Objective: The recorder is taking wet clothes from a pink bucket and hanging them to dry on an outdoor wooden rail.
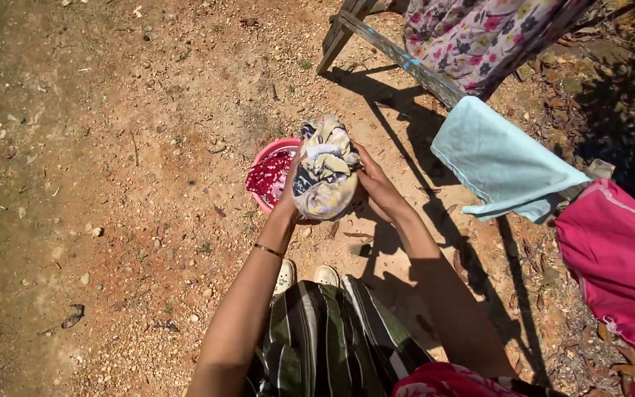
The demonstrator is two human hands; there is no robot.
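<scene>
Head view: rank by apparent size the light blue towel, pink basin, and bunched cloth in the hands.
1. light blue towel, largest, though nearer the camera.
2. bunched cloth, held by left hand and right hand.
3. pink basin, partly hidden, so unsure against the cloth.

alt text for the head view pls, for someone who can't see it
Both hands, left hand and right hand, hold a bunched, patterned yellow-grey cloth above a round pink plastic basin on dry, stony ground. A pale blue towel hangs on a wooden rail nearby.

No packages, labels, signs or screens show anywhere in the view.
</scene>
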